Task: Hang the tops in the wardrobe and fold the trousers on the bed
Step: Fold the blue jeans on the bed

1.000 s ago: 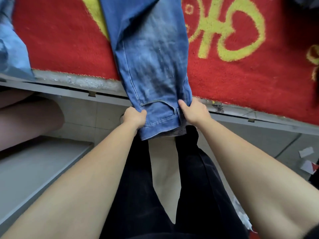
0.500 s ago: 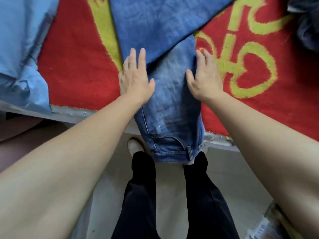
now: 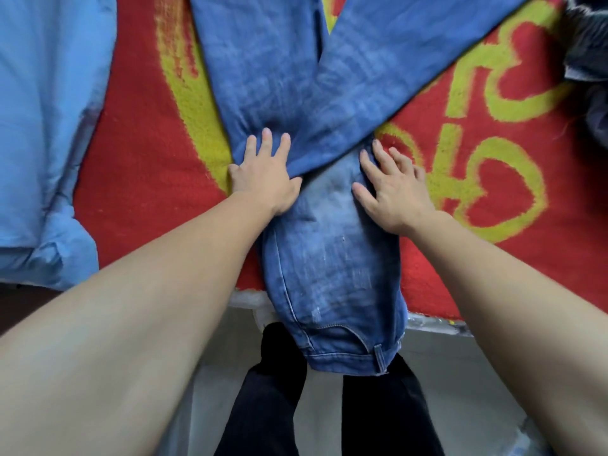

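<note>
Two hands, fingers straight and nothing gripped, are pressed flat on the jeans [image 3: 329,258]: left hand [image 3: 266,179] and right hand [image 3: 393,192] at opposite edges.

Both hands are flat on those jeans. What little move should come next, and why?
Probably swing the slanted leg over onto the straight leg. The left hand and right hand press the jeans flat, but the legs splay in a V.

The bed [image 3: 434,321] carries a red blanket [image 3: 141,179] with yellow figures. On it lie blue jeans [image 3: 329,251] (waistband overhanging the near edge) and a light-blue top [image 3: 42,126] at left.
</note>
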Tool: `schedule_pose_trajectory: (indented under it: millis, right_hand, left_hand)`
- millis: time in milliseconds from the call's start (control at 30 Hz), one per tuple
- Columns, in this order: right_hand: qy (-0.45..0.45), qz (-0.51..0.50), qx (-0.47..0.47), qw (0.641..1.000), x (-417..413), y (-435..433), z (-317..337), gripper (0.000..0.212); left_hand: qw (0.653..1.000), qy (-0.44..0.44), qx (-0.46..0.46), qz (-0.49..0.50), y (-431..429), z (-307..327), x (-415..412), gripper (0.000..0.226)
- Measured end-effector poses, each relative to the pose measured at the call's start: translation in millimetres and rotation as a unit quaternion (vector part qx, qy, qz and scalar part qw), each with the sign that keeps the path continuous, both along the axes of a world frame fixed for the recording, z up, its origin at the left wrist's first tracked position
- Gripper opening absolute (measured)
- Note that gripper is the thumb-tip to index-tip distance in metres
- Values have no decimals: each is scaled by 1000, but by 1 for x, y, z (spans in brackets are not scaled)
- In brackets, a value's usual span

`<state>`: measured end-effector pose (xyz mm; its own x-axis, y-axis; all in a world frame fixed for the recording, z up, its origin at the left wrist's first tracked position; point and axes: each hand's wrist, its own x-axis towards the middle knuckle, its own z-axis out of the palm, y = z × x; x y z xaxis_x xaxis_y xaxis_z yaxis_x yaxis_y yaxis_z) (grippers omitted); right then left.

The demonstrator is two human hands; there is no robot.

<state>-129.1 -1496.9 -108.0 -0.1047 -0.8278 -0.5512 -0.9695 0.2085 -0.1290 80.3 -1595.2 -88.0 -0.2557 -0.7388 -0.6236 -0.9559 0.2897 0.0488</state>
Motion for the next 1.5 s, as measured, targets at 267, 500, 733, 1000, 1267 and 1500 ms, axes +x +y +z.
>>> schedule_pose_trajectory:
  millis: [267, 500, 733, 1000, 1267, 1500]
  right_hand:
    - [-340, -450, -97, 820, -35, -64, 20, 48]
    - [-489, -683, -150, 522, -56, -143, 41, 29]
    - [-450, -648, -204, 580, -73, -203, 71, 41]
    - [-226, -378, -352, 826, -9, -300, 95, 44]
    - [-269, -112, -59, 955, 89, -363, 64, 47]
    - [-18, -144, -181, 973, 77, -324, 23, 58]
  left_hand:
    - [997, -44, 53, 24, -4, 3, -8, 78]
    - [996, -19, 74, 55, -12, 5, -8, 72]
    - [998, -36, 3, 50, -67, 34, -50, 67]
    - [940, 271, -166, 125, -109, 49, -5, 17]
    - [885, 198, -26, 422, -157, -2, 75, 13]
    - [795, 358, 13, 490, -217, -9, 55, 37]
